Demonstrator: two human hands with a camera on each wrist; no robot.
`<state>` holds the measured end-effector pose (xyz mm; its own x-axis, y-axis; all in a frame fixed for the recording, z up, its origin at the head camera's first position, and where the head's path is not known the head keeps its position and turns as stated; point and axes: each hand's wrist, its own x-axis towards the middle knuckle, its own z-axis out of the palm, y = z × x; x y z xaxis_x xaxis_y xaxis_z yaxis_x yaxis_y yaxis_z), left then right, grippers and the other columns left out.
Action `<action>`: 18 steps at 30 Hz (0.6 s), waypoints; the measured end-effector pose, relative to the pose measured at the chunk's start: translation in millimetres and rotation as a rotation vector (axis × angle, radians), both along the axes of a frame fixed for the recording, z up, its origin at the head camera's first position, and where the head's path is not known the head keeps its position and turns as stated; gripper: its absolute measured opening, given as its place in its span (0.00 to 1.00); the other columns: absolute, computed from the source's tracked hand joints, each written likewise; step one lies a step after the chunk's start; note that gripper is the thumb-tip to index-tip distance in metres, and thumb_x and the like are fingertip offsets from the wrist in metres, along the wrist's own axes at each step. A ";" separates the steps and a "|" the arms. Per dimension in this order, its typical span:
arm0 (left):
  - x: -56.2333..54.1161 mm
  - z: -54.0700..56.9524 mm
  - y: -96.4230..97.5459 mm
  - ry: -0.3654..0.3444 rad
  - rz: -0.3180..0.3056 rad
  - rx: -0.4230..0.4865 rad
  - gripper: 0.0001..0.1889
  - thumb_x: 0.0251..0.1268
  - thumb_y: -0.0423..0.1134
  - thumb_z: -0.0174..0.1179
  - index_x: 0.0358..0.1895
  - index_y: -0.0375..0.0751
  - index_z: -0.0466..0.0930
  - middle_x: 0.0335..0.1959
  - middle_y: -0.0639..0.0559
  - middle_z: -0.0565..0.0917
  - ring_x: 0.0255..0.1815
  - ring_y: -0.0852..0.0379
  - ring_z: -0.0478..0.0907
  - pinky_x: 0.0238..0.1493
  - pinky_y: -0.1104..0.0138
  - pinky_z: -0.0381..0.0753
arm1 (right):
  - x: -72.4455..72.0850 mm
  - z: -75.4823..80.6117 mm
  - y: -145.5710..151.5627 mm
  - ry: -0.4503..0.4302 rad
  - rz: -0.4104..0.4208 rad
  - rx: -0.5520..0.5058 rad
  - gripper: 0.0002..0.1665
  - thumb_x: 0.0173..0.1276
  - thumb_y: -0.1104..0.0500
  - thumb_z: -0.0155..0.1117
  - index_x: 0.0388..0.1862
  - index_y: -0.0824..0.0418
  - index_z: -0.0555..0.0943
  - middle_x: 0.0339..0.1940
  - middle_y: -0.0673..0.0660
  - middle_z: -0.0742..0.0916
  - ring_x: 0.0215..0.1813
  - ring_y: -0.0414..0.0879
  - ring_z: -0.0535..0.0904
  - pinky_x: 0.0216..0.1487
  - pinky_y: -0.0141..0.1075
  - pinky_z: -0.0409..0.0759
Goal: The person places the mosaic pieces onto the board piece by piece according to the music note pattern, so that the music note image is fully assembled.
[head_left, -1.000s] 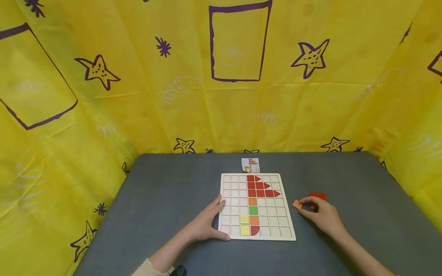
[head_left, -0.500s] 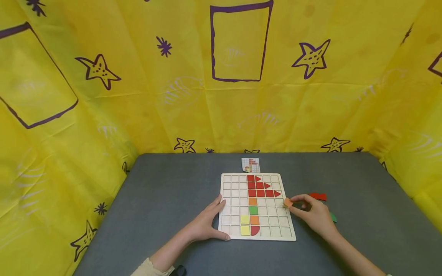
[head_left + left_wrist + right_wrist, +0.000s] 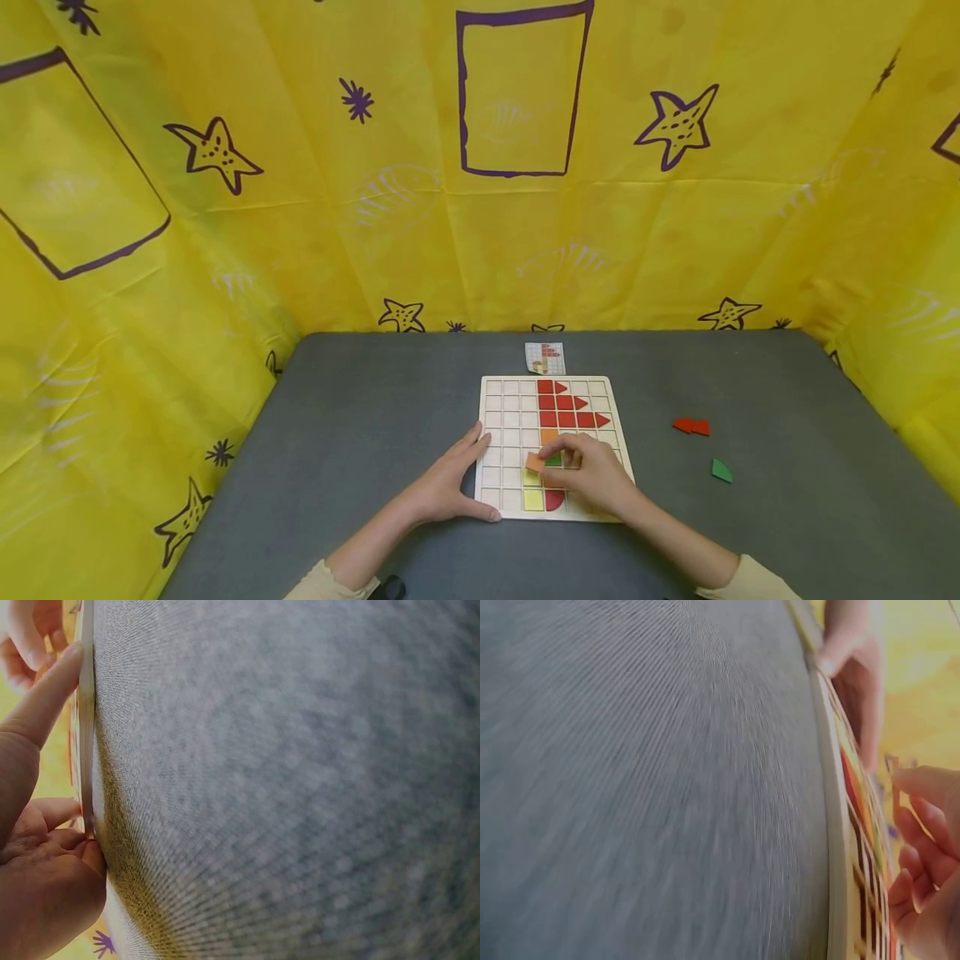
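A pale square grid board (image 3: 498, 456) lies on the table, with red, orange, green and yellow tiles set in its cells. My left hand (image 3: 442, 485) holds the board at its left side, thumb on the near corner and fingertips on the left rim. My right hand (image 3: 592, 475) pinches an orange square tile (image 3: 535, 463) between thumb and fingertips, above the board's middle. In the right wrist view the tile (image 3: 896, 791) shows edge-on, tilted up from the board. The right hand covers part of the green tile (image 3: 553, 460) and the lower orange one.
A small printed card (image 3: 545, 358) with a grid pattern lies just beyond the board. Right of the board are loose red pieces (image 3: 692, 427) and a green quarter-round piece (image 3: 721, 471). Yellow patterned cloth (image 3: 510, 250) hangs behind the grey table (image 3: 375, 400).
My right hand has carried the orange tile leftward from beside the loose pieces to over the board. The green loose piece has come into full view. My left hand has stayed put.
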<state>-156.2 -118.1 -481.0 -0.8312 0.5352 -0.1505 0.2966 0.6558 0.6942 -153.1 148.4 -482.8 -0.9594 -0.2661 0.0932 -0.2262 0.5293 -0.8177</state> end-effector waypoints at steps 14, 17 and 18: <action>0.5 -2.9 -0.9 0.019 -0.012 0.013 0.60 0.43 0.56 0.77 0.77 0.37 0.52 0.79 0.41 0.46 0.77 0.43 0.46 0.69 0.45 0.56 | -2.3 -4.2 -32.7 0.358 0.253 0.215 0.07 0.55 0.57 0.77 0.31 0.48 0.86 0.34 0.37 0.86 0.39 0.36 0.71 0.40 0.32 0.71; 0.2 -2.8 -1.6 0.021 -0.010 0.015 0.59 0.42 0.56 0.77 0.77 0.37 0.53 0.79 0.41 0.46 0.77 0.43 0.46 0.69 0.45 0.56 | -2.4 -2.8 -32.6 0.364 0.250 0.230 0.07 0.54 0.56 0.77 0.32 0.47 0.86 0.34 0.38 0.85 0.40 0.37 0.71 0.41 0.34 0.72; 0.2 -2.7 -1.9 0.023 -0.010 0.016 0.59 0.42 0.56 0.78 0.76 0.36 0.53 0.79 0.41 0.46 0.77 0.43 0.46 0.69 0.45 0.56 | -2.5 -2.9 -32.7 0.365 0.249 0.226 0.08 0.55 0.56 0.77 0.32 0.47 0.86 0.34 0.38 0.85 0.41 0.37 0.71 0.42 0.34 0.72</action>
